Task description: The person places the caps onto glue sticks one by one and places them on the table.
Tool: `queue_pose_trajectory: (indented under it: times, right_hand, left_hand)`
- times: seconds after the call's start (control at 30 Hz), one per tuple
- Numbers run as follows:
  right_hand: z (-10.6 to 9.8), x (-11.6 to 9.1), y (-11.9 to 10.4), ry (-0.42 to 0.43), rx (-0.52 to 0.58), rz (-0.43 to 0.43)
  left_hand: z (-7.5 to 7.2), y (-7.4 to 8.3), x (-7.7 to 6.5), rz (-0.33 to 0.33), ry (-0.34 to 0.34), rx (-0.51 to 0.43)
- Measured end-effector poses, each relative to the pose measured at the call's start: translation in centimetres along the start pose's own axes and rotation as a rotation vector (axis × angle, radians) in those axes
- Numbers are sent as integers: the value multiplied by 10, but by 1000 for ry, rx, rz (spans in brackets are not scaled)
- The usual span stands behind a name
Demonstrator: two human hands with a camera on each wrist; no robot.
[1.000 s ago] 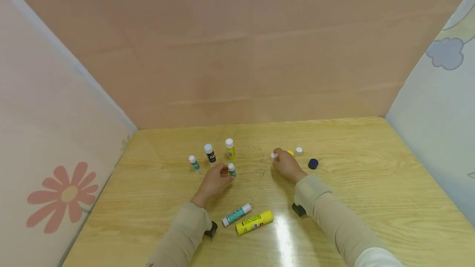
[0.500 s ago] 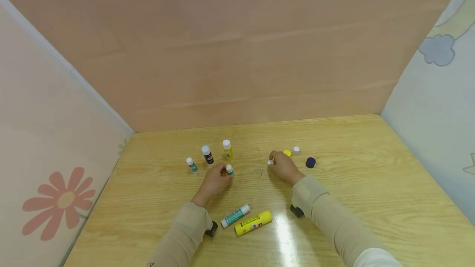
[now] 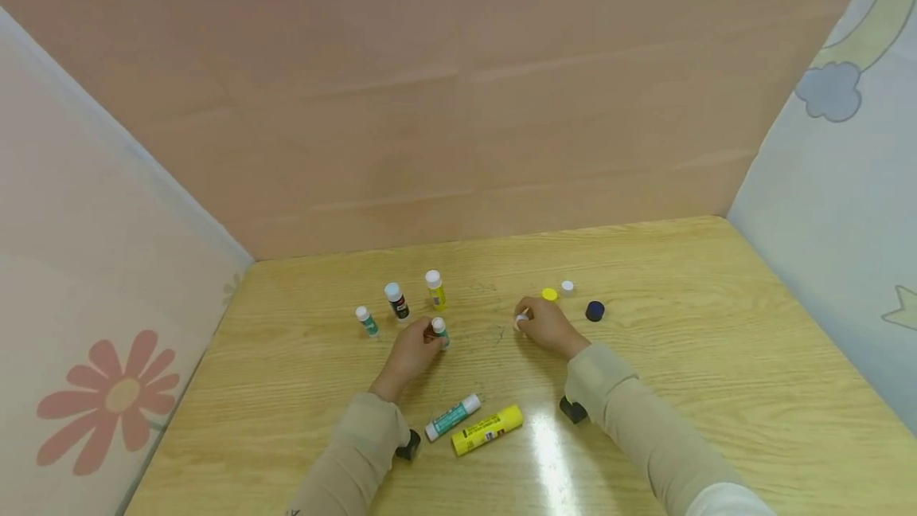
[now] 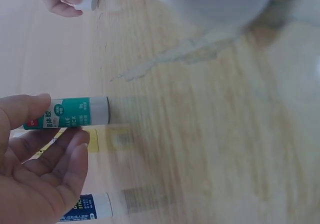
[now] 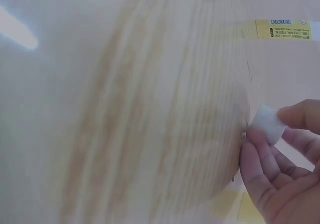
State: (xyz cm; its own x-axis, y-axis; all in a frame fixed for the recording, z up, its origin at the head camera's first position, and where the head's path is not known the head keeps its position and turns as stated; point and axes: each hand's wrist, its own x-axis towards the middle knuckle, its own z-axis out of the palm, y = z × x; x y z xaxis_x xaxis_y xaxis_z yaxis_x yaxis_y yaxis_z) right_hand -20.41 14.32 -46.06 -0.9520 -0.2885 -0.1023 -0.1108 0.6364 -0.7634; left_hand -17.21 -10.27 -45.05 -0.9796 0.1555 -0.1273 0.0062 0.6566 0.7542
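My left hand [image 3: 410,353] holds a small green glue stick [image 4: 72,112] upright at the table surface, thumb on one side and fingers on the other. To the right, my right hand [image 3: 548,325] pinches a small white cap [image 5: 269,125] between thumb and fingers, close to the table. Beyond the left hand stand a second small green glue stick [image 3: 368,322], a black glue stick with a white top [image 3: 398,305] and a yellow one with a white top [image 3: 436,291]. Past the right hand lie a yellow cap [image 3: 549,294], another white cap [image 3: 567,286] and a dark blue cap [image 3: 595,310].
Between the forearms, a green-and-white glue stick [image 3: 453,417] and a big yellow glue stick [image 3: 489,430] lie on their sides on the wooden table [image 3: 680,357]. A plain back wall [image 3: 458,118] and two patterned side panels enclose the table.
The right hand has drawn the white cap a little nearer and away from the other caps. The left hand keeps its hold on the green glue stick. The head view has shifted slightly.
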Motion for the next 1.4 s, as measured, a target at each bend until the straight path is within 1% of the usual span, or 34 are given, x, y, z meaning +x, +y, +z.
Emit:
queue_pose_trajectory:
  times: [0.1,0.27,0.33,0.6,0.87,0.97,1.13,1.2,1.4]
  right_hand:
    - [1,-1,1,-15,52,-5]
    - [5,-1,3,-50,191,24]
    - [7,-1,3,-60,225,38]
    - [10,-2,-4,-47,210,41]
    - [8,-5,-15,-57,234,6]
    - [8,-7,-17,-67,239,-25]
    - [9,-7,-19,-80,267,-43]
    - [9,-8,-19,-85,282,-43]
    - [12,-9,-19,-85,305,-36]
  left_hand:
    - [0,-2,1,12,0,-7]
    - [1,-6,1,32,4,-30]
    - [2,-8,1,34,2,-38]
    - [3,-13,-1,16,6,-49]
    - [2,-19,-4,2,-8,-77]
    - [3,-20,-6,-15,-15,-90]
    - [5,-20,-9,-26,-22,-83]
    - [6,-19,-11,-11,-28,-78]
    - [11,-17,-15,68,-63,-83]
